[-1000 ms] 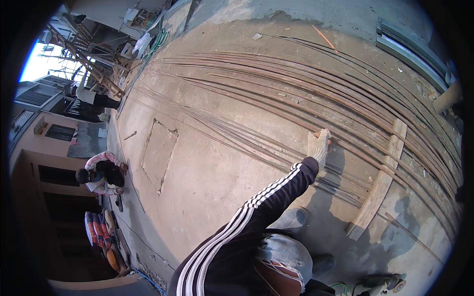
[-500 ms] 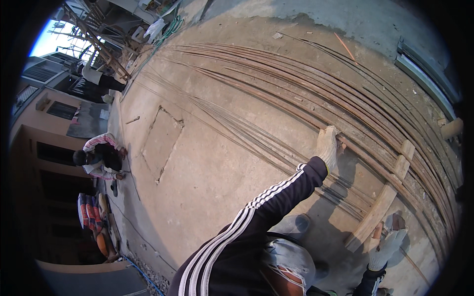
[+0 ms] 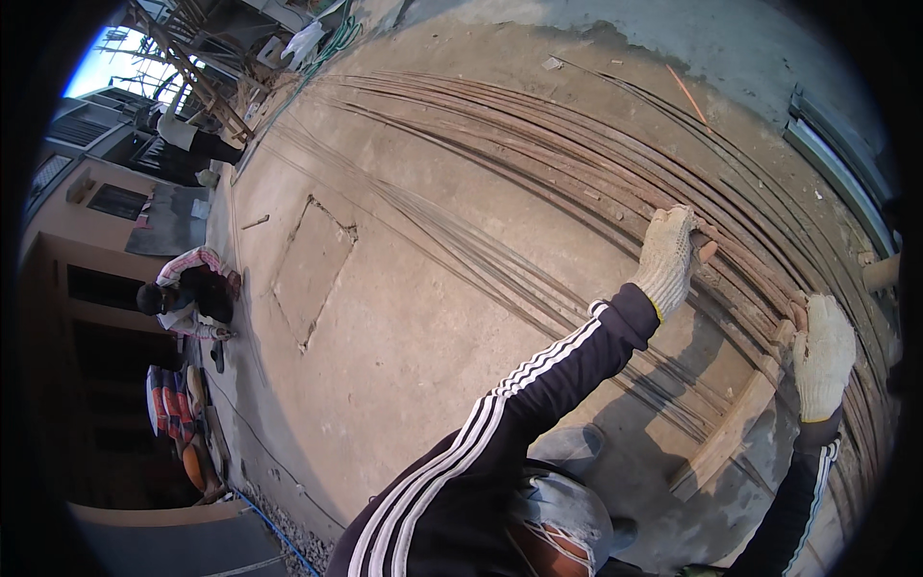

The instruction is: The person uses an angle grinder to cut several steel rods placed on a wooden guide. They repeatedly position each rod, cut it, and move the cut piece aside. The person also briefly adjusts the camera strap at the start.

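Long rust-brown steel rods (image 3: 577, 137) run in a bent bundle from the far left to the near right over the ground. My left hand (image 3: 665, 255), in a cream knit glove with bare fingertips, is closed over a rod at the bundle's near edge. My right hand (image 3: 825, 356), gloved alike, reaches down at the right among the rods, beside the upper end of a wooden plank (image 3: 728, 423). Its fingers curl in towards the bars; what they hold is mostly hidden. The plank lies crosswise under the rods.
Thinner rods (image 3: 423, 219) lie on the concrete left of the bundle. Metal channels (image 3: 841, 178) rest at the far right. A person (image 3: 197, 288) crouches by the building at the left, near stacked sacks (image 3: 171, 404); another person (image 3: 192, 135) bends over farther back. A green hose (image 3: 336, 43) lies behind.
My right hand has moved up and away from me, from below the plank to the rods, and the dark object at it is no longer visible. My left hand has shifted slightly right along the bundle.
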`<state>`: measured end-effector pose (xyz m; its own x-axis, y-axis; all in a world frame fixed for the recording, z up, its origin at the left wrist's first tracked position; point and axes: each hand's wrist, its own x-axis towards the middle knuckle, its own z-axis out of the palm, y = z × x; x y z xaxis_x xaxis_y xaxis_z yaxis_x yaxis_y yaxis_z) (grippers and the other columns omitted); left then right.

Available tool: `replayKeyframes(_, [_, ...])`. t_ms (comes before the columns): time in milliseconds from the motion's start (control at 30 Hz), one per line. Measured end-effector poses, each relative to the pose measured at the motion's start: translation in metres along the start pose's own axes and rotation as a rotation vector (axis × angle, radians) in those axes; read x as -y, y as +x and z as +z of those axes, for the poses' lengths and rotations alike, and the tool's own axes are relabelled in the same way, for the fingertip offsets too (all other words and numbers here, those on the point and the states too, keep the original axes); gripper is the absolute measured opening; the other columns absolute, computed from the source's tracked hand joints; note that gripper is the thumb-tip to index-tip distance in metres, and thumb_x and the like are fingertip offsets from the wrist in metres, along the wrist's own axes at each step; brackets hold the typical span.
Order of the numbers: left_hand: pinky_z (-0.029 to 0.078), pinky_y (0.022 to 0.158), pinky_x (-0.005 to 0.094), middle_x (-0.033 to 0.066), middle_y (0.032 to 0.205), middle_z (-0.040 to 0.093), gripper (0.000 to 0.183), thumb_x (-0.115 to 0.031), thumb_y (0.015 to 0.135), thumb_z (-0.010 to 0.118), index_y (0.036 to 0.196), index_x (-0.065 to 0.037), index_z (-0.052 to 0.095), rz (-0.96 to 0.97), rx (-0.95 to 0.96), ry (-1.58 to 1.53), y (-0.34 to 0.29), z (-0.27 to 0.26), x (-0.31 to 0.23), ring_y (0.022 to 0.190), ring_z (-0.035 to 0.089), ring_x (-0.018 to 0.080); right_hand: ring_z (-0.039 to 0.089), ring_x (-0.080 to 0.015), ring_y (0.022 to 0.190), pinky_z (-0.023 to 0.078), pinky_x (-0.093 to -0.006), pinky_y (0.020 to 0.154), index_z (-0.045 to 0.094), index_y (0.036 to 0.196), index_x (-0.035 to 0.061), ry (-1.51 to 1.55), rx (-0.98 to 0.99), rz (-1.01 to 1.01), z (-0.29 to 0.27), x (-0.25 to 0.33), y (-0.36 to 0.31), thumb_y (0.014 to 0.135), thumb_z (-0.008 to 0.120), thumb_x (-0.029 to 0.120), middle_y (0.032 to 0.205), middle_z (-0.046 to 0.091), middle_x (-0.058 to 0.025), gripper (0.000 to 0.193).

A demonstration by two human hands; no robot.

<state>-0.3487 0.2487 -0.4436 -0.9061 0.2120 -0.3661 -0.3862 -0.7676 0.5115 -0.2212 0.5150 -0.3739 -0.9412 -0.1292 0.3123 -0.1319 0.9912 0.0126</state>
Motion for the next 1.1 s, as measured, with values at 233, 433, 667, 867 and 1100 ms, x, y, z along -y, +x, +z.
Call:
replayKeyframes(233, [0.064, 0.093, 0.0504, 0.0058, 0.104, 0.067, 0.013, -0.02, 0.107, 0.064, 0.114, -0.009, 0.065, -0.035, 0.095, 0.064, 0.028, -0.027, 0.008, 0.099, 0.072, 0.0303, 0.067, -0.041, 0.099, 0.053, -0.049, 0.085, 0.066, 0.121, 0.0051, 0.01, -0.053, -0.036, 0.016, -0.015, 0.013, 0.09, 0.069, 0.012, 0.11, 0.069, -0.0189, 0.033])
replayKeyframes(433, [0.064, 0.09, 0.0416, 0.016, 0.115, 0.073, 0.023, -0.027, 0.107, 0.065, 0.121, -0.009, 0.065, -0.123, 0.108, 0.522, 0.048, -0.097, 0.012, 0.108, 0.075, 0.0319, 0.069, -0.0398, 0.101, 0.053, -0.0551, 0.088, 0.07, 0.106, 0.0126, 0.023, -0.032, 0.088, 0.083, -0.007, -0.02, 0.096, 0.072, 0.032, 0.093, 0.071, -0.014, 0.022])
replayKeyframes(667, [0.053, 0.058, 0.0291, 0.0056, 0.081, 0.074, 0.039, -0.043, 0.102, 0.07, 0.107, -0.005, 0.074, -0.161, -0.034, 1.36, 0.058, -0.094, 0.003, 0.072, 0.074, 0.0149, 0.067, -0.0335, 0.113, 0.051, -0.0562, 0.099, 0.069, 0.117, 0.0145, 0.135, 0.272, 0.326, 0.126, 0.003, -0.029, 0.094, 0.074, 0.033, 0.112, 0.068, -0.0105, 0.03])
replayKeyframes(867, [0.055, 0.071, 0.0469, 0.0176, 0.081, 0.075, 0.038, -0.044, 0.095, 0.074, 0.098, -0.006, 0.074, 0.381, 0.034, 2.083, 0.057, -0.086, 0.01, 0.077, 0.073, 0.036, 0.057, -0.0337, 0.122, 0.045, -0.0565, 0.106, 0.068, 0.123, 0.0146, 0.113, 0.134, 0.405, 0.133, 0.015, -0.037, 0.09, 0.077, 0.032, 0.124, 0.062, -0.0114, 0.038])
replayKeyframes(1100, [0.055, 0.071, 0.0478, 0.0165, 0.084, 0.074, 0.026, -0.034, 0.096, 0.074, 0.099, -0.009, 0.069, 0.571, 0.107, 2.034, 0.046, -0.092, 0.023, 0.079, 0.072, 0.0391, 0.056, -0.0349, 0.125, 0.046, -0.0535, 0.108, 0.07, 0.12, 0.0136, 0.173, 0.165, 0.218, 0.109, 0.02, -0.092, 0.08, 0.083, 0.03, 0.125, 0.062, -0.0112, 0.045])
